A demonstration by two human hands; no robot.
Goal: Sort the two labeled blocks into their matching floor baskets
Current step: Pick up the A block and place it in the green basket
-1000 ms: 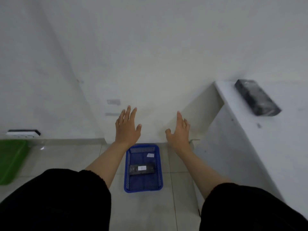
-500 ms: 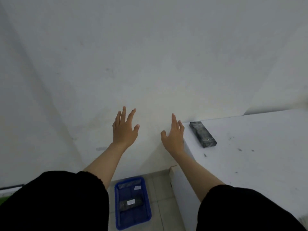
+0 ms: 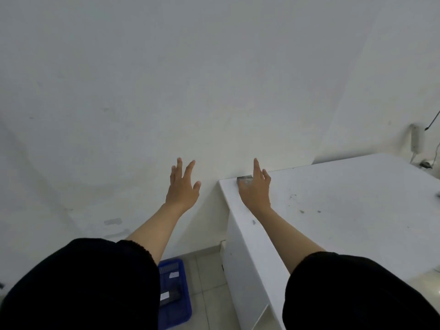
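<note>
My right hand [image 3: 256, 189] reaches over the far left corner of the white table [image 3: 345, 210], fingers spread, above a dark block [image 3: 244, 179] of which only the far end shows; I cannot tell whether the palm touches it. My left hand [image 3: 182, 186] hovers open in front of the wall, left of the table, holding nothing. On the floor below lies a blue basket [image 3: 177, 303] with a dark block [image 3: 175, 295] bearing a white label inside; my left sleeve hides part of it.
The white wall stands close ahead. At the table's far right corner are a white device [image 3: 416, 141] on the wall and some cables [image 3: 428, 163]. Grey floor tiles [image 3: 209, 270] show between basket and table side.
The view has swung right and up. My right hand moved over the dark block on the table and now covers most of it. The left hand stays open beside it.
</note>
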